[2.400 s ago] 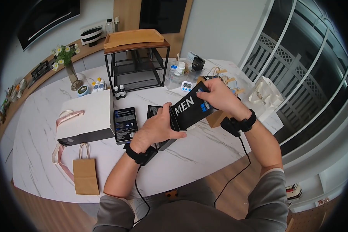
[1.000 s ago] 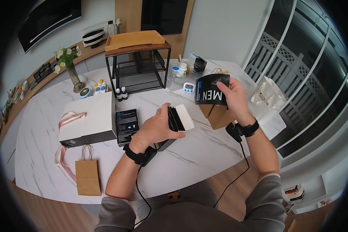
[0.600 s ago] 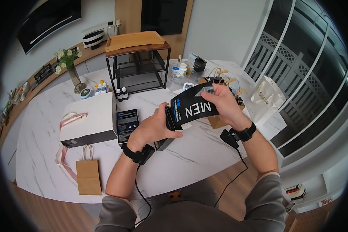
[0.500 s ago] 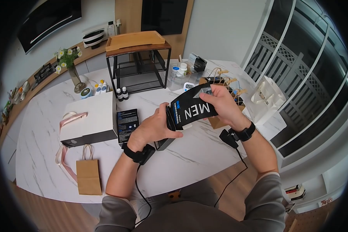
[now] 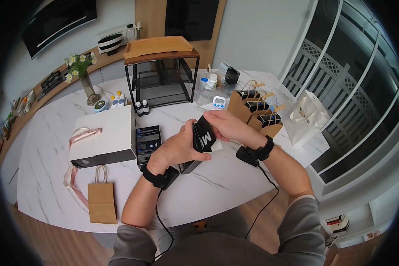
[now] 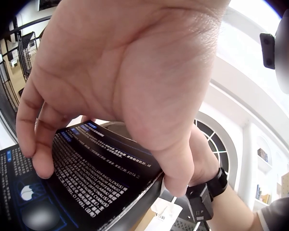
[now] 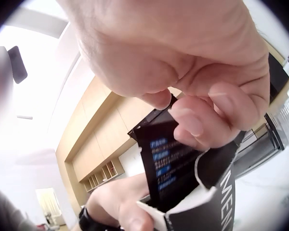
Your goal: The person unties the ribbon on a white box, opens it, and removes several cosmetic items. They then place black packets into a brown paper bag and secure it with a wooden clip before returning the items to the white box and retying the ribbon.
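My left hand point(image 5: 180, 144) grips an upright black box point(image 6: 91, 168), fingers on one side and thumb on the other. The box's torn top with a white inner flap point(image 5: 216, 146) stands open in the head view. With my right hand point(image 5: 229, 127) I pinch the top of a black sachet point(image 7: 166, 149), which is partly inside the box opening; "MEN" lettering also shows on the box in the right wrist view. A second black box point(image 5: 148, 144) lies flat beside my left hand, against a large white box point(image 5: 103, 133).
Brown paper bags holding black packs point(image 5: 270, 128) stand at the right, near a white bag point(image 5: 307, 116). A small brown bag point(image 5: 101, 203) lies at the front left. Behind are a timer point(image 5: 219, 102), two small bottles point(image 5: 142, 107) and a black rack point(image 5: 160, 82).
My right hand has moved left and down to the box, and the sachet has gone from outside to partly in the opening. The brown bags at the right are more fully in view.
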`<state>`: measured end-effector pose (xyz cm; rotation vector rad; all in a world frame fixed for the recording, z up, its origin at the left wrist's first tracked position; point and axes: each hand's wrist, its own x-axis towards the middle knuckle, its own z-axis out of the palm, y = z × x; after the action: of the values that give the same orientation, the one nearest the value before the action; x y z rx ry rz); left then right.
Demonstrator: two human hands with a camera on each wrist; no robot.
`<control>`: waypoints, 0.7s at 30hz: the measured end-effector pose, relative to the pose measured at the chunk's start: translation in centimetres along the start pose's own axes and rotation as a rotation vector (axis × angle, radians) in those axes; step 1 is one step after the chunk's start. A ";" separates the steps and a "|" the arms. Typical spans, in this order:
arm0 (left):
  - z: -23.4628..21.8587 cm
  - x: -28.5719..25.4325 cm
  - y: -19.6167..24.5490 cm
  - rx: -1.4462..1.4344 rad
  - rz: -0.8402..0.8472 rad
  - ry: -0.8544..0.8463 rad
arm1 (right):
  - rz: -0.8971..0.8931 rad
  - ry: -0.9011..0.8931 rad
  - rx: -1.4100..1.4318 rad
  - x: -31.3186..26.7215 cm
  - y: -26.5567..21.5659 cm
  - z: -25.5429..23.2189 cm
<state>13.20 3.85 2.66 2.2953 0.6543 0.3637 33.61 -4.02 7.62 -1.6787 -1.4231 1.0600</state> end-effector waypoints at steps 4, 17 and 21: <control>-0.2 0.1 -0.6 -0.054 0.020 0.014 | -0.298 0.236 -0.228 0.9 1.2 0.9; 0.0 0.5 -2.4 -0.081 0.053 0.071 | -0.555 0.583 -0.486 2.2 2.3 2.3; -1.1 0.1 -2.7 -0.007 0.150 -0.031 | -0.300 0.244 -0.279 3.4 1.9 2.3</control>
<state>11.83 6.18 1.49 2.3452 0.4659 0.3990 32.57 -1.01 4.37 -1.6487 -1.6486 0.4916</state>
